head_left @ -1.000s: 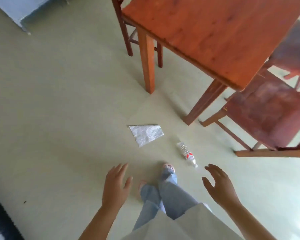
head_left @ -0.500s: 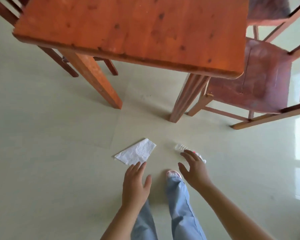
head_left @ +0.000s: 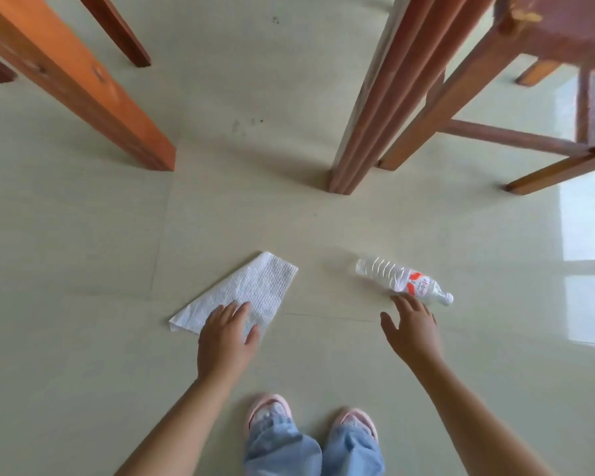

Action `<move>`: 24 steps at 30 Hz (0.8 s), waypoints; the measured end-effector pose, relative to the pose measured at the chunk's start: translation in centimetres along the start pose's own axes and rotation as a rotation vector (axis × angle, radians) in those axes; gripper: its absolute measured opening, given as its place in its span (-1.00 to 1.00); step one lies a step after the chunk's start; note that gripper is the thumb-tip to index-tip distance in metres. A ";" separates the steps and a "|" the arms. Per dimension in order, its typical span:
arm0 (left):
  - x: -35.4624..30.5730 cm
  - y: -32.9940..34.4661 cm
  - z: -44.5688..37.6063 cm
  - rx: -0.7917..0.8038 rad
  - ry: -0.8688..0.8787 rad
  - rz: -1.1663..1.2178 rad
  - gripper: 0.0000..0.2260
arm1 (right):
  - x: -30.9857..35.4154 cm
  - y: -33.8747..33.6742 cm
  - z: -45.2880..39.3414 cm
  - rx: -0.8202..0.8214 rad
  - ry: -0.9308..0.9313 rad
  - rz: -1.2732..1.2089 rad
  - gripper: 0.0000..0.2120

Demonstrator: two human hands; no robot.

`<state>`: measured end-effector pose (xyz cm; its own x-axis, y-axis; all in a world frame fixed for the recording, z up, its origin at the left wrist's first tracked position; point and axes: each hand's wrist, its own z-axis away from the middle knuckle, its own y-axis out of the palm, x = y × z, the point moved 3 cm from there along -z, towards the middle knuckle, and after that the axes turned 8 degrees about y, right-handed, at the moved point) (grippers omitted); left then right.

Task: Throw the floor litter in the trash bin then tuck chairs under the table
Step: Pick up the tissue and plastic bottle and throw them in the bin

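A white paper towel (head_left: 255, 294) lies flat on the pale floor, folded to a rough triangle. My left hand (head_left: 227, 338) is over its near corner, fingers spread and open, touching or just above the paper. To the right lies an empty clear plastic bottle (head_left: 402, 280) with a red and white label, on its side. My right hand (head_left: 413, 329) is open just short of it, fingertips at the bottle's near side. A wooden chair (head_left: 516, 108) stands at the upper right, beside a table leg (head_left: 385, 94). No trash bin is in view.
Another table leg (head_left: 83, 94) slants in from the upper left, with darker chair legs (head_left: 117, 32) behind it. My feet in pink slippers (head_left: 310, 415) stand close behind my hands. Bright window reflections cover the floor at the right.
I have bent much lower: the table top has left the view and only legs show. Both hands went down to the floor, left onto the paper towel, right up to the bottle.
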<state>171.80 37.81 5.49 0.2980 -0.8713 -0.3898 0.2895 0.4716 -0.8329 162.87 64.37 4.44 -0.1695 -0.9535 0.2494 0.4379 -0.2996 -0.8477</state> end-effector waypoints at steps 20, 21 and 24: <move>9.9 14.3 -9.7 -0.019 -0.100 -0.039 -0.61 | -5.9 11.2 -10.4 -0.100 -0.149 0.122 -0.27; 9.4 14.4 -9.6 -0.020 -0.116 0.007 -0.64 | -6.3 11.7 -10.1 -0.072 -0.141 0.116 -0.24; 7.7 14.8 -9.2 0.014 -0.150 0.111 -0.66 | -7.6 12.5 -8.8 -0.031 -0.144 0.100 -0.18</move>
<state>169.97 36.88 -13.48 0.4608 -0.7845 -0.4150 0.2593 0.5662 -0.7824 161.89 68.13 -12.15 0.0029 -0.9742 0.2255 0.4186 -0.2036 -0.8851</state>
